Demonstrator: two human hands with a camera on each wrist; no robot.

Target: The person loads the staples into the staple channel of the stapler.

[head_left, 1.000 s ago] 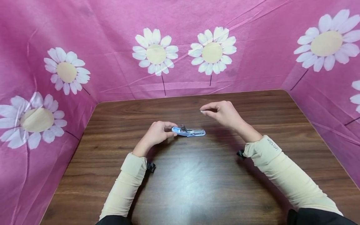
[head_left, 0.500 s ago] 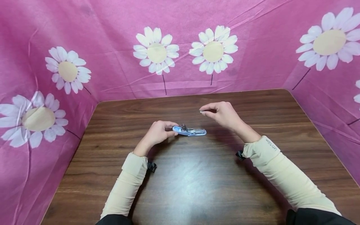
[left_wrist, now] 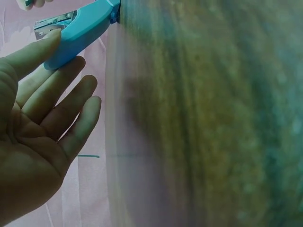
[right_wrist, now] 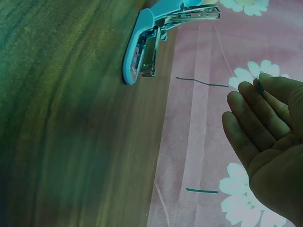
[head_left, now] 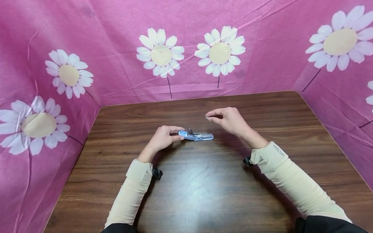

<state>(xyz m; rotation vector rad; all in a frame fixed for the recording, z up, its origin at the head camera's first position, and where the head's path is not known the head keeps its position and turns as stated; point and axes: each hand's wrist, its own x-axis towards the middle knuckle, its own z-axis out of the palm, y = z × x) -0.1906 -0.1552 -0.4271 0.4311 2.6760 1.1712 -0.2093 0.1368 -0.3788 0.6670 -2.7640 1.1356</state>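
Note:
An opened light-blue stapler (head_left: 201, 139) is at the middle of the table, its metal parts raised and exposed. My left hand (head_left: 163, 139) pinches its left end between thumb and fingers. In the left wrist view the thumb lies on the stapler's blue body (left_wrist: 87, 30), while the other fingers of the hand (left_wrist: 47, 109) spread beneath. My right hand (head_left: 232, 120), above and right of the stapler, pinches a small silvery strip (head_left: 207, 118) between thumb and index finger. From the right wrist that strip (right_wrist: 259, 85) looks dark and is mostly covered by the fingertips.
The brown wooden table (head_left: 192, 181) spreads under both hands. A pink cloth with white daisies (head_left: 186, 19) stands along its back and sides. Each forearm wears a cream sleeve (head_left: 300, 181) with a dark wrist mount (head_left: 157, 173).
My right hand has moved slightly left and down toward the stapler, still pinching the small strip. The left hand and stapler stay nearly in place.

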